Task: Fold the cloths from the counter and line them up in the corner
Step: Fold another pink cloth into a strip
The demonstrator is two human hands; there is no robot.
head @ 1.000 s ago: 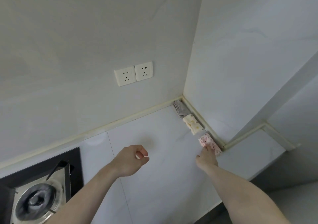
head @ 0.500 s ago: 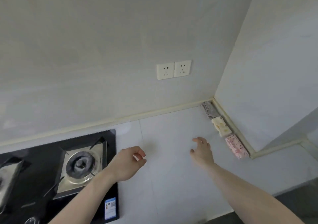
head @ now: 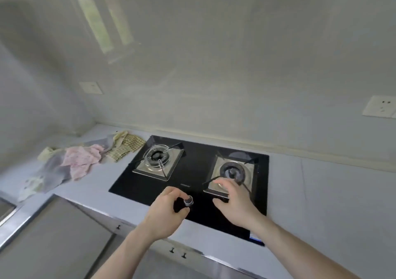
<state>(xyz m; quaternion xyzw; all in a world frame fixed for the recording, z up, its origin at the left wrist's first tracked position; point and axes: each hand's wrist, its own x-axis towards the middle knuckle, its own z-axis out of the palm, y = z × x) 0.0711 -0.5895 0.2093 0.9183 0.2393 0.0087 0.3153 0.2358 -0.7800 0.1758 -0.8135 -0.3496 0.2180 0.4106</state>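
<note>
A heap of unfolded cloths lies on the counter at the left of the stove: a pink cloth (head: 80,159), a yellow checked cloth (head: 126,146), a grey-lilac cloth (head: 52,174) and a pale patterned cloth (head: 30,186). My left hand (head: 166,212) hovers over the stove's front edge, fingers loosely curled, holding nothing. My right hand (head: 234,201) hangs over the right burner with fingers spread and empty. The corner with the folded cloths is out of view.
A black glass stove (head: 192,171) with two burners (head: 158,160) (head: 232,173) and a knob (head: 188,200) fills the middle of the counter (head: 321,193). A sink edge (head: 12,225) sits at the lower left. Wall sockets (head: 378,107) are at the right. Cabinet doors (head: 177,253) lie below.
The view has swung left from the corner with three folded cloths to the stove and the cloth heap. My right hand left the pink folded cloth; both hands moved left over the stove.
</note>
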